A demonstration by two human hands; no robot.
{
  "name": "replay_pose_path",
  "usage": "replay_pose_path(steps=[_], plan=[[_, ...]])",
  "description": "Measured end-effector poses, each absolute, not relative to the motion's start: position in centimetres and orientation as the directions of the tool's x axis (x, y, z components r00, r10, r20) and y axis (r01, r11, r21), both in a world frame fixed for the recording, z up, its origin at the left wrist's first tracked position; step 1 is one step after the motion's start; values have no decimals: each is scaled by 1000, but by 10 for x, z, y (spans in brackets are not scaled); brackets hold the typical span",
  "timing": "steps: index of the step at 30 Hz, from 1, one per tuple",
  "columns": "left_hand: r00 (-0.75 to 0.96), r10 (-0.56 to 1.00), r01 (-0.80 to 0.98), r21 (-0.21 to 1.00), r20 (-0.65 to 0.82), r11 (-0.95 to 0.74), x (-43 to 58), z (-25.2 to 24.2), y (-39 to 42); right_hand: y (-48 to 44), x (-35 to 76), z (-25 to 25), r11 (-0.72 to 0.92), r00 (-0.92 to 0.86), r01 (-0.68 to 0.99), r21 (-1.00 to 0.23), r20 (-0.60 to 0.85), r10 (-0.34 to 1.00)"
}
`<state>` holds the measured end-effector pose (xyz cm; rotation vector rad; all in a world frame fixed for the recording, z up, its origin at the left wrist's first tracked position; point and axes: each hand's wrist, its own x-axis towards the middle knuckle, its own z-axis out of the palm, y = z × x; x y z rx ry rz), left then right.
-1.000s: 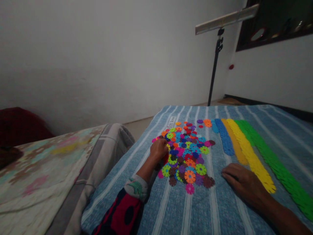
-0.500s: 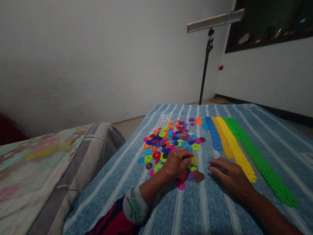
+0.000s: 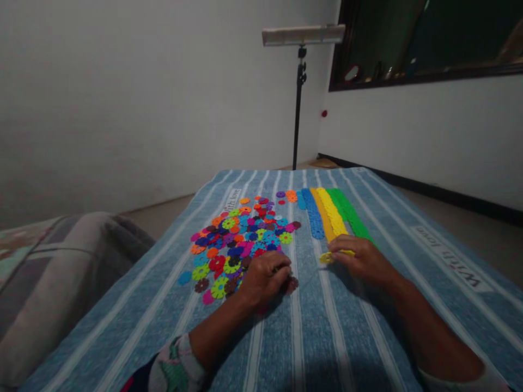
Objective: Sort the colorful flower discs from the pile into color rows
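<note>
A pile of flat coloured flower-shaped discs (image 3: 239,239) lies on a blue striped towel (image 3: 368,326). My left hand (image 3: 265,277) rests at the pile's near right edge with its fingers curled over some discs. Right of the pile run sorted rows: blue (image 3: 314,218), orange (image 3: 324,220), yellow (image 3: 334,216) and green (image 3: 351,218). My right hand (image 3: 359,258) lies over the near ends of the yellow and green rows, fingertips pressed on a yellow disc (image 3: 327,257).
A folded grey blanket (image 3: 61,283) lies to the left of the towel. A light bar on a black stand (image 3: 300,81) rises behind the towel near the wall corner. A dark window (image 3: 420,38) sits at upper right.
My left hand came from the pile's far left to its near right edge. My right hand moved onto the end of the yellow row. The camera view swung to the right.
</note>
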<state>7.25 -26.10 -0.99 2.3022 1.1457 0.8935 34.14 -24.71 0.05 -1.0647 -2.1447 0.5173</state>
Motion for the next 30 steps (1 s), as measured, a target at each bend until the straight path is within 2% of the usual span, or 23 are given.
replay_pose_path(steps=[3,9,16,19,22,26,30], plan=[[463,799,574,558,384,-600,67,-13,-255,-244,372,8,502,-385,645,-576,322,865],[412,822,642,516,393,-568,58,-7,-252,-244,401,5,344,-356,794,-501,76,931],[337,864,722,486,375,-492,41,6,-252,-239,396,-4,290,-323,868,-404,-15,946],[266,890,759,489,370,-430,21,7,-249,-239,396,-4,301,-331,872,-387,-13,943],[204,931,812,478,304,-334,-5,9,-246,-241,396,-3,318,-322,867,-384,54,945],[159,969,918,334,187,-215,-36,12,-251,-245,382,-7,345,-298,827,-443,174,939],[236,971,945,223,49,-241,-46,8,-261,-252,348,-16,483,-429,724,-492,227,874]])
